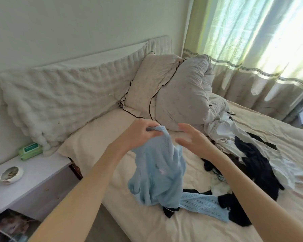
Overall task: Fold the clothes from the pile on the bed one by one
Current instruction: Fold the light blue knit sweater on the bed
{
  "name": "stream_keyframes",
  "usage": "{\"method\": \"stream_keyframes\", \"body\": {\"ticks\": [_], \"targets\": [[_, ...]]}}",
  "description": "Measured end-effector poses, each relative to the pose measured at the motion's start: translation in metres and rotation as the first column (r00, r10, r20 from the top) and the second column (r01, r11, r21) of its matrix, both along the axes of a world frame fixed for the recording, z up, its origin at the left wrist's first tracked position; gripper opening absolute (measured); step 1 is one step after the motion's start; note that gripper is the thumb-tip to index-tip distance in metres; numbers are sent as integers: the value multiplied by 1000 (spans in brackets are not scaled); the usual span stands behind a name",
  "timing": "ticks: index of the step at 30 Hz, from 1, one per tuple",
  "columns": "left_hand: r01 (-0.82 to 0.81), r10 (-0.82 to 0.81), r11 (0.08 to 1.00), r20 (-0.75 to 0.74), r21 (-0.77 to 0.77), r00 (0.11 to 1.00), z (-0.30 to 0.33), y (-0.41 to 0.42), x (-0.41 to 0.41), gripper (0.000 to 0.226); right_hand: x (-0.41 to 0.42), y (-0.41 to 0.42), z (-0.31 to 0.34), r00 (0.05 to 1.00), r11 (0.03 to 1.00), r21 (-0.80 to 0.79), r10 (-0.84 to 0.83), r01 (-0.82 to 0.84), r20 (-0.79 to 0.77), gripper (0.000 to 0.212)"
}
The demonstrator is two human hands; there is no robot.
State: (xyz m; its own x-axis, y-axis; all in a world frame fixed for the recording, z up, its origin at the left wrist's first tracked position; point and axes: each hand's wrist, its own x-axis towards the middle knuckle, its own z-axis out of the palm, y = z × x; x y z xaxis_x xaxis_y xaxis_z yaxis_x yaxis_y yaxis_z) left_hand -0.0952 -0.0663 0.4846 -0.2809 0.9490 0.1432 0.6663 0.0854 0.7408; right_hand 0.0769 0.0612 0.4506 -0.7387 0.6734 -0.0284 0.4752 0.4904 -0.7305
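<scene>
My left hand (140, 132) grips the top edge of a light blue knit garment (159, 173) and holds it up above the bed (147, 224). The garment hangs down in folds, and its lower end trails onto the sheet at the front. My right hand (192, 139) hovers just right of the garment's top with fingers spread, holding nothing. The pile of clothes (248, 159), black, white and pale pieces tangled together, lies on the bed to the right of the garment.
Two pillows (164, 89) and a bunched duvet lean against the padded headboard (59, 95). On the left stands a white nightstand (30, 182) with a bowl (10, 174) and a green wipes pack (30, 150). Curtains (261, 58) hang at the right.
</scene>
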Motion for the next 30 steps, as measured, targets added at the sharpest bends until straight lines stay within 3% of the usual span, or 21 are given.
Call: {"method": "stream_keyframes", "body": {"ticks": [2,4,6,8,11,13,14,17,19,21,24,27,30], "targets": [[85,-86,996,-80,-7,993,11,2,11,13,-8,-8,11,975,972,-143,167,-188,-143,54],[88,-86,996,-52,35,995,18,0,16,10,-12,-14,17,953,940,-218,215,-261,-214,39],[45,-49,996,59,76,997,16,-5,12,9,-11,-20,23,937,927,-288,146,-242,-318,20],[14,-20,999,163,36,986,3,-13,6,21,-8,-23,28,914,933,-298,71,-202,-399,8],[2,32,987,211,-159,977,-32,-21,12,45,-8,-27,38,888,928,-311,45,-207,-457,11],[-39,92,982,292,-183,952,-54,-25,16,65,-9,-28,45,880,917,-333,41,-222,-474,11],[-70,121,985,337,-158,934,-60,-26,17,64,-9,-27,48,878,915,-343,23,-211,-478,11],[-186,204,979,409,-83,889,-60,-31,5,27,1,-15,47,865,903,-418,-128,-101,-485,11],[-211,208,977,418,-38,884,-52,-33,-5,16,12,-5,39,877,905,-426,-195,-12,-440,10],[-183,173,983,381,-11,908,-38,-31,-8,11,21,0,28,947,926,-376,-152,37,-283,11],[-75,73,997,238,-1,969,-17,-19,0,15,23,-7,16,999,935,-353,23,-36,-39,31],[49,-48,999,125,-2,991,-1,-7,16,18,14,-22,13,986,926,-350,97,-138,-132,38],[20,-21,1000,104,6,994,2,-3,21,10,9,-29,13,954,950,-289,30,-120,-298,8]]}}
